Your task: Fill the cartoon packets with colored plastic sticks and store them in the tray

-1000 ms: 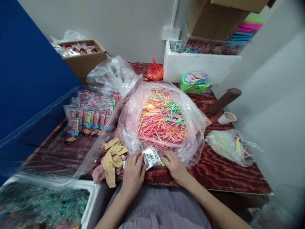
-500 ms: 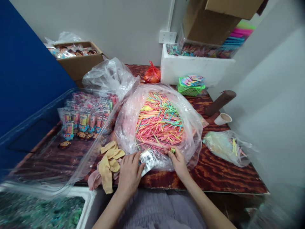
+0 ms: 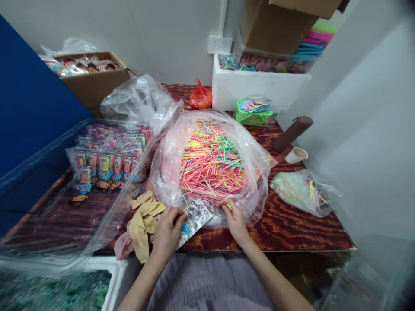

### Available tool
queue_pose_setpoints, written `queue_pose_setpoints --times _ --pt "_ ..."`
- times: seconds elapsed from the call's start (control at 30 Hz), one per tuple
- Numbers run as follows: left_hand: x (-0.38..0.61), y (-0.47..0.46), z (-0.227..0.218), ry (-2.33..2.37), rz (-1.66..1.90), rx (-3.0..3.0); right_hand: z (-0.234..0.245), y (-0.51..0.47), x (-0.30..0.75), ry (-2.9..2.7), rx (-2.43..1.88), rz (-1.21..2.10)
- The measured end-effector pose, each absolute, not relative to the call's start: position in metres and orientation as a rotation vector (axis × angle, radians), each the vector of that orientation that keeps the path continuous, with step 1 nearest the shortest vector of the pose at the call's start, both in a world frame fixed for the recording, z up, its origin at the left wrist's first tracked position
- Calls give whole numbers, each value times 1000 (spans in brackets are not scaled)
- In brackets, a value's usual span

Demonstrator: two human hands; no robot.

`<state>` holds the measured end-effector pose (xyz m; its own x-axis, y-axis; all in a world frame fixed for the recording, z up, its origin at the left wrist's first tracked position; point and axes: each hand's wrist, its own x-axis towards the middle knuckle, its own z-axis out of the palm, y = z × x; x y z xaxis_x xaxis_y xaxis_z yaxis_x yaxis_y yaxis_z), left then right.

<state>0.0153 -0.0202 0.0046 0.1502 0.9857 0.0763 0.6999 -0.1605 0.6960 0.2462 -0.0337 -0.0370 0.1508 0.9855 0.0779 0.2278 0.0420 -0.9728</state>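
My left hand (image 3: 167,230) is closed, its fingertips and thumb at the left edge of a flat silver pouch (image 3: 198,217) with dark print and a blue figure. The pouch lies tilted at the table's front edge. A short bundle of yellow-green sticks (image 3: 229,206) shows between the pinched fingers of my right hand (image 3: 236,223); how many is too small to tell. Just beyond both hands, a large clear plastic bag (image 3: 164,172) stands open around a heap of thin pink, yellow, green and blue sticks (image 3: 210,166).
Yellow cloth sleeves (image 3: 142,224) lie left of my left hand. A clear tub (image 3: 106,224) with packed pouches (image 3: 105,166) is farther left. On the right are a small plastic bag (image 3: 292,190), paper cup (image 3: 296,155) and brown bottle (image 3: 293,134). A green basket (image 3: 253,117) stands behind.
My left hand has drawn back from over the pouch to its left edge, so more of its printed face shows. My right hand still pinches the sticks. The whole view has shifted slightly.
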Motion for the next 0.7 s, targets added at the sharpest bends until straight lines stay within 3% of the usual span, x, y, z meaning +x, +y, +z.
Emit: queue_pose_setpoints --times 0.47,0.7 --pt "3 -13 5 1510 838 1777 -34 -33 247 -1366 -1367 962" --pt "-5 -4 34 1464 1108 875 -36 -33 248 -1352 -1374 956"
